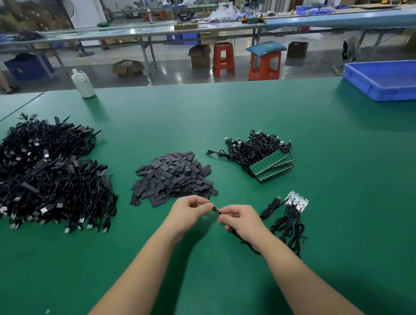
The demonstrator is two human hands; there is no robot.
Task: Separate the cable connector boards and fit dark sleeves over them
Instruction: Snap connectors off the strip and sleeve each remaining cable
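— Green matting is seen across the tabletop (224, 113); where are the dark sleeves (172, 177) kept?

— They are heaped at the centre of the frame, just above the hands. A small dark piece (217, 210) is pinched between the left hand (193, 212) and the right hand (241, 221), both with curled fingers; whether it is sleeve or board cannot be told.

— And the connector boards?

— A joined green strip (272, 167) with cables is laid right of centre. A smaller cluster (297, 200) is placed beside the right hand. Finished cables (44, 175) are piled at the left.
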